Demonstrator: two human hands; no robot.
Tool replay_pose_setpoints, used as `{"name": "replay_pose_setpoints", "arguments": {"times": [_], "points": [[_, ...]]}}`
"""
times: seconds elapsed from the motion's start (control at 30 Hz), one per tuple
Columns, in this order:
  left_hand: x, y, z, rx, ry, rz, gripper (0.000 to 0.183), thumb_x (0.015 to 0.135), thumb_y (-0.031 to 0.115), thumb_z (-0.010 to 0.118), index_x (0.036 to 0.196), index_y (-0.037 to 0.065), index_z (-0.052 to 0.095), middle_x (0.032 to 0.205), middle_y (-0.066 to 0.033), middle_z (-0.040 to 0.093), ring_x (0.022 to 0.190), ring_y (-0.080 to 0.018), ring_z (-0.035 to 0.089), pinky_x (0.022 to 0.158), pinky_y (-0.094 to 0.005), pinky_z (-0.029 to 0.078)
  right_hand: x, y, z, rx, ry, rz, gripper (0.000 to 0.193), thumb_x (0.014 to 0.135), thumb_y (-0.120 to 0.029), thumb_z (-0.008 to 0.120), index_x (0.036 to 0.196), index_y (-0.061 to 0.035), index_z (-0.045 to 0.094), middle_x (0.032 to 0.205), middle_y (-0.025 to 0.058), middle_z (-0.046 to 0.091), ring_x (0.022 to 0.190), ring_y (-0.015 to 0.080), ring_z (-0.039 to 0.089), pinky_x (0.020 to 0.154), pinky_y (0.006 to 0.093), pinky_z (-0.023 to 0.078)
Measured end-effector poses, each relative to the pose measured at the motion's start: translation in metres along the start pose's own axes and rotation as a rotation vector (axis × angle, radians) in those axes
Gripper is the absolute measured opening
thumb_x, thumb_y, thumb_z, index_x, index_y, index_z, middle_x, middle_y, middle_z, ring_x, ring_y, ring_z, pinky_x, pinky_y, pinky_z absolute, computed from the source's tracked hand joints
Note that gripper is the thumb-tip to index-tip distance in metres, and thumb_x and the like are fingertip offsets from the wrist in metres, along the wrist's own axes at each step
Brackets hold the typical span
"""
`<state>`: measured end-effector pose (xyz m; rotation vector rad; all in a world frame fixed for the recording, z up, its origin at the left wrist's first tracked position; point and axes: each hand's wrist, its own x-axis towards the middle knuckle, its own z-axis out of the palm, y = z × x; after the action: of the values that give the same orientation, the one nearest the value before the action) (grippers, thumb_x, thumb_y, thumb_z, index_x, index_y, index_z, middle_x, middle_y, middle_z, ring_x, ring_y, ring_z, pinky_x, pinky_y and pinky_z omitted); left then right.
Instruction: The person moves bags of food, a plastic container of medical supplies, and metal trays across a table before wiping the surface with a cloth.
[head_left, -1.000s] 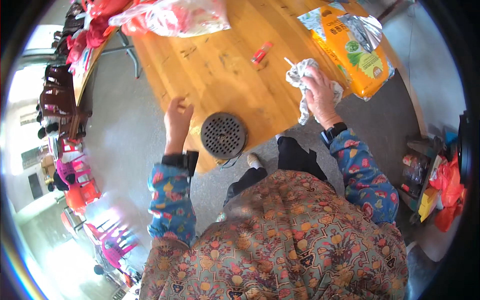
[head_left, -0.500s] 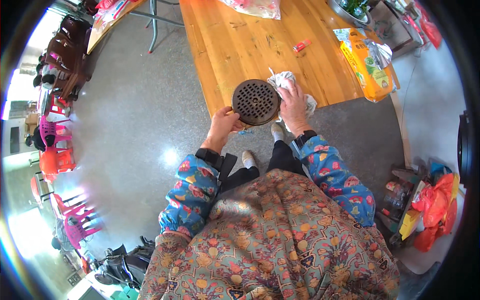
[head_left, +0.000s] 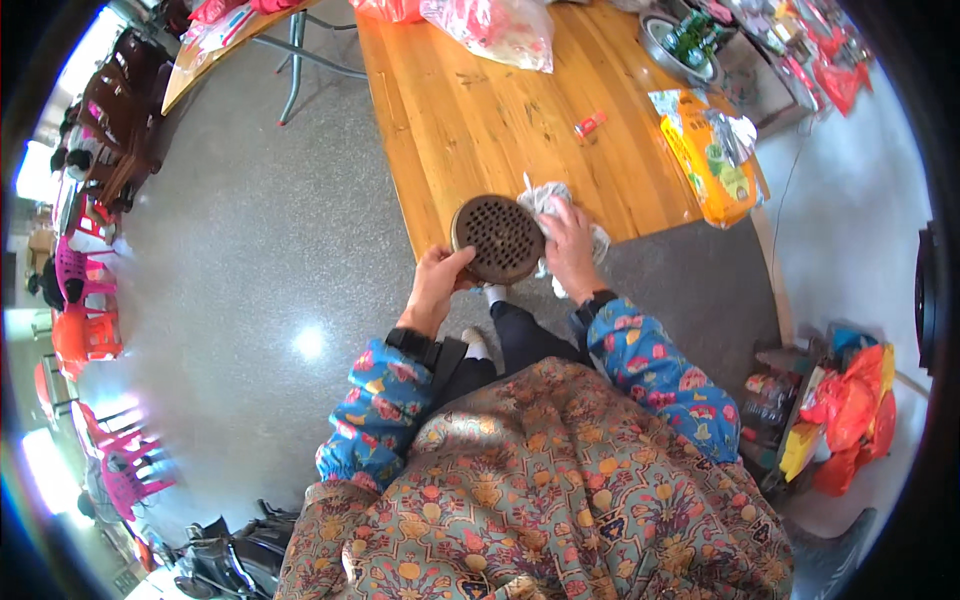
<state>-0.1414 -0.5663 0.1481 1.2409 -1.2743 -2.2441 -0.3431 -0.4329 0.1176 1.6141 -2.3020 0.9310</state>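
Note:
A round, dark brown disc (head_left: 498, 240) full of small holes, like a drain cover or grate, is held at the near edge of the wooden table, its perforated face turned up toward me. My left hand (head_left: 437, 283) grips its left rim, with the thumb over the edge on top and the fingers mostly hidden underneath. At the disc's right rim, my right hand (head_left: 570, 245) is closed on a crumpled white cloth (head_left: 600, 243). The cloth bunches against the disc, and a loose end hangs below the hand.
On the wooden table (head_left: 480, 130) lie a small red stick-like item (head_left: 590, 125), a yellow-orange packet (head_left: 710, 165) and a clear plastic bag (head_left: 500, 30). A metal bowl (head_left: 655, 45) with green bottles stands at the far right. Red bags (head_left: 850, 400) are heaped low on the right; pink chairs (head_left: 125, 480) line the left.
The whole view has shifted, so table, disc and hands appear lower and slightly left. My left thumb now reaches farther over the disc's face. The right hand stays on the cloth.

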Motion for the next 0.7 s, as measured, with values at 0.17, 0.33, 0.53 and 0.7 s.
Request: {"name": "replay_pose_setpoints", "arguments": {"times": [0.17, 0.33, 0.53, 0.7], "points": [[-0.030, 0.006, -0.060, -0.090, 0.061, 0.024, 0.019, 0.086, 0.021, 0.066, 0.095, 0.005, 0.062, 0.078, -0.0028, 0.065, 0.064, -0.0117, 0.060, 0.059, -0.0249, 0.048, 0.032, 0.011, -0.005, 0.148, -0.205, -0.108, 0.032, 0.067, 0.007, 0.058, 0.094, -0.0051, 0.067, 0.126, 0.0118, 0.052, 0.113, 0.0357, 0.048, 0.098, 0.0443, 0.039], [-0.068, 0.009, -0.115, -0.275, 0.195, 0.128, 0.014, 0.090, 0.016, 0.061, 0.098, 0.005, 0.061, 0.089, -0.0050, 0.067, 0.074, -0.0126, 0.062, 0.065, -0.0263, 0.049, 0.128, 0.046, 0.055, 0.126, -0.149, -0.234, 0.036, 0.067, 0.007, 0.059, 0.099, -0.0066, 0.067, 0.121, 0.0111, 0.056, 0.108, 0.0346, 0.052, 0.094, 0.0418, 0.045], [-0.105, -0.008, -0.116, -0.460, 0.467, 0.141, 0.013, 0.091, 0.015, 0.060, 0.099, 0.006, 0.057, 0.091, -0.0060, 0.067, 0.075, -0.0142, 0.063, 0.066, -0.0282, 0.051, 0.277, 0.070, 0.151, 0.234, -0.171, -0.587, 0.044, 0.073, -0.005, 0.064, 0.117, -0.0073, 0.062, 0.125, 0.0167, 0.054, 0.117, 0.0350, 0.052, 0.099, 0.0423, 0.044], [-0.109, -0.014, -0.093, -0.647, 0.546, 0.109, 0.012, 0.091, 0.016, 0.061, 0.100, 0.008, 0.057, 0.094, -0.0047, 0.066, 0.079, -0.0162, 0.063, 0.068, -0.0323, 0.050, 0.372, 0.070, 0.240, 0.045, -0.153, -0.579, 0.034, 0.072, -0.002, 0.062, 0.105, -0.0077, 0.066, 0.132, 0.0136, 0.049, 0.120, 0.0312, 0.050, 0.097, 0.0397, 0.045]]}}
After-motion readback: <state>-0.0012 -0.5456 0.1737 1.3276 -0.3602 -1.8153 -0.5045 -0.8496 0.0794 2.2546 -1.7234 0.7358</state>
